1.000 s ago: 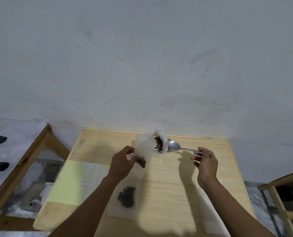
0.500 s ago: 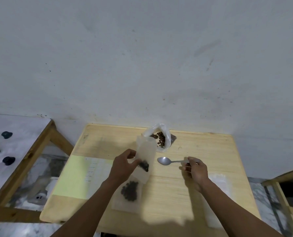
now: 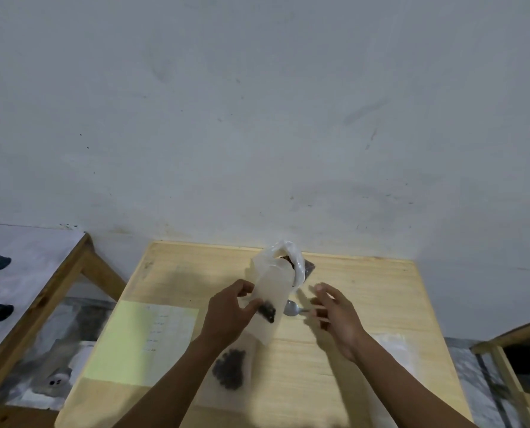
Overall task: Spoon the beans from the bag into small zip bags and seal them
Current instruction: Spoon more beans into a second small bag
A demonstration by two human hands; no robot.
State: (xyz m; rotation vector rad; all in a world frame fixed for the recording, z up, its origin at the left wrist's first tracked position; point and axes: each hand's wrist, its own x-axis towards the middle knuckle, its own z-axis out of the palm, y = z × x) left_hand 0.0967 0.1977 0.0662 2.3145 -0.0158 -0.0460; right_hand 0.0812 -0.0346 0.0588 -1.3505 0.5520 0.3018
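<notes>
Against a scuffed grey-white wall stands the pale wooden table (image 3: 365,291), bearing the crumpled clear bean bag (image 3: 291,261), a metal spoon (image 3: 291,308) and a yellow-green paper sheet (image 3: 127,341). The left hand (image 3: 226,316) pinches a small clear zip bag (image 3: 273,298) holding few beans; the right hand (image 3: 337,316) hovers with fingers spread, grasping nothing.

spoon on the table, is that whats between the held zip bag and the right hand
Yes. In the head view the spoon lies on the table between the held zip bag and the open right hand; its handle end is blurred against the fingers.

Two hands (image 3: 226,313) (image 3: 337,316), two zip bags (image 3: 269,301) (image 3: 229,366), one bean bag (image 3: 297,267), one spoon (image 3: 291,310)
</notes>
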